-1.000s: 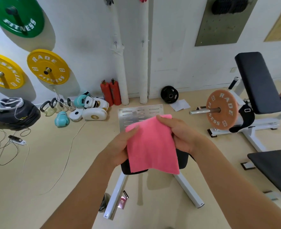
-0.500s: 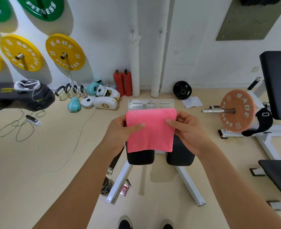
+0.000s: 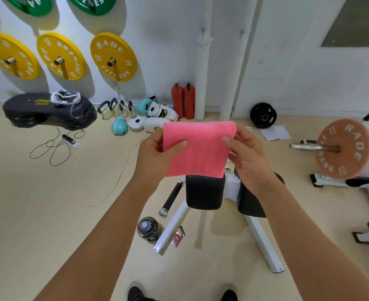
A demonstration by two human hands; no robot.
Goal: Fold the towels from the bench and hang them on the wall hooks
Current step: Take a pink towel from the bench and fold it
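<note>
Both the left hand [image 3: 157, 153] and right hand [image 3: 247, 154] pinched the folded pink towel [image 3: 197, 148] by its upper corners. It hung above the black-padded bench [image 3: 205, 192], which stood on beige flooring [image 3: 38, 213].

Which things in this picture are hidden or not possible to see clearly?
Head view only:
- Fingers of the left hand and right hand: behind the pink towel.
- Number of folds in the towel: layers not visible.
- Wall hooks: too small to confirm.
- Green plates: cut by the top edge.

pink towel [image 3: 197, 148] held up w/ both hands
left hand [image 3: 155, 153] & right hand [image 3: 247, 155] pinch top corners, bench [image 3: 203, 192] below
</note>
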